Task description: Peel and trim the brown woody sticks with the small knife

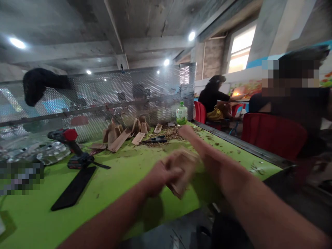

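Observation:
My left hand [166, 174] is closed around a flat, tan piece that looks like a small brown paper packet [183, 169], held above the green tabletop and blurred by motion. My right hand [187, 133] reaches forward, past the packet, close to a scatter of small brown bits [172, 133]. Its fingers are smeared, so whether they hold anything cannot be made out. Dark-handled pliers or scissors [157, 139] lie beside the bits. Farther left, several similar tan pieces [118, 138] stand and lean together.
A cordless drill [74, 148] and a black flat strip [74, 188] are at left, near clear plastic wrapping [53, 154]. A green-capped bottle [182, 114] stands by the perforated metal screen [155, 90]. Two people sit at right by red chairs [272, 135].

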The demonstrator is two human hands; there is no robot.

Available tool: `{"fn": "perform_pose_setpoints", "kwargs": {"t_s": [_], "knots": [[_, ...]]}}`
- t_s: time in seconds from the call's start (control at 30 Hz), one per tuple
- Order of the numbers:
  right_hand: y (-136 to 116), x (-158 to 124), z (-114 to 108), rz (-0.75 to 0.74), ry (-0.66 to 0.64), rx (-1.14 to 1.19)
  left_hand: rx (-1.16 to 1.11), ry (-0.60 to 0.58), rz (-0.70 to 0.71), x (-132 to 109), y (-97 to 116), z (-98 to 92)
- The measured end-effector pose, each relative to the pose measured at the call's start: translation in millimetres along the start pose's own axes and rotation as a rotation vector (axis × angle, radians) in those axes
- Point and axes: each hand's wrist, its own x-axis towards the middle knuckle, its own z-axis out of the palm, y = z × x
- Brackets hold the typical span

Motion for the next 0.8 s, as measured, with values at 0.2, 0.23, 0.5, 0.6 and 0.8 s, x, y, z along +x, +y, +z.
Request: {"fn": "perform_pose_setpoints", "kwargs": {"t_s": [0.2, 0.23, 0.5, 0.6, 0.8], "knots": [[0.9, 12.4, 2.5, 0.204, 0.032, 0.11, -0.102, 0.207, 0.087, 22.9, 6.4, -29.5], [-11.2, 10.2, 5.0, 0.165, 0.044, 0.159, -0.113, 0.293, 0.082, 28.9, 8.5, -42.7], [-73.6, -22.7, 7.9, -0.208, -0.068, 0.032, -0.1, 0.432, 0.125, 33.7, 16.7, -66.5], [-75.6, -25.2, 7.6, -0.257, -0.082, -0.028, -0.079, 0.414, 0.151, 31.5, 20.1, -63.0], [-75.7, -24.7, 7.3, -0.253, -0.059, -0.042, -0.018, 0.411, 0.185, 32.8, 22.1, -65.4]]}}
